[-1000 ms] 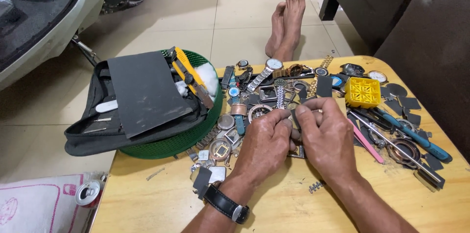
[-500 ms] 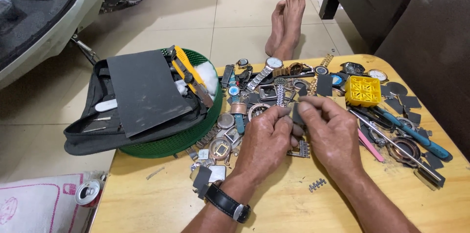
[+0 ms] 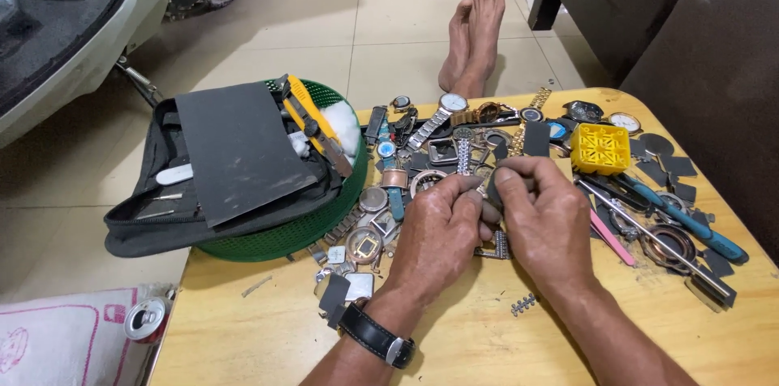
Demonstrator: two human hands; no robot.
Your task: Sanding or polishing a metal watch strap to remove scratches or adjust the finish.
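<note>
A small dark part point(image 3: 492, 191) is pinched between the fingertips of both hands, held just above the tabletop point(image 3: 454, 345) in the middle of the view; what kind of part it is cannot be told. The left hand point(image 3: 434, 236) is curled, thumb and forefinger pressed onto the part from the left, and a black wristwatch point(image 3: 375, 336) is worn on its wrist. The right hand point(image 3: 548, 219) is closed likewise, its fingertips set against the part from the right, so that the two hands touch.

Just below the hands a metal band piece point(image 3: 493, 246) is seen on the tabletop, and a short chain link point(image 3: 522, 304) lies near the right wrist. Watches, cases and straps are scattered behind and beside the hands. A yellow holder point(image 3: 600, 148) stands to the right, with a blue-handled tool point(image 3: 690, 219) and a pink tool point(image 3: 610, 238) near it. At the left edge a green basket point(image 3: 284, 232) is placed, carrying a black pouch point(image 3: 231, 160) and a yellow tool point(image 3: 312, 114). Bare feet point(image 3: 475, 33) are stretched out on the tiled floor beyond.
</note>
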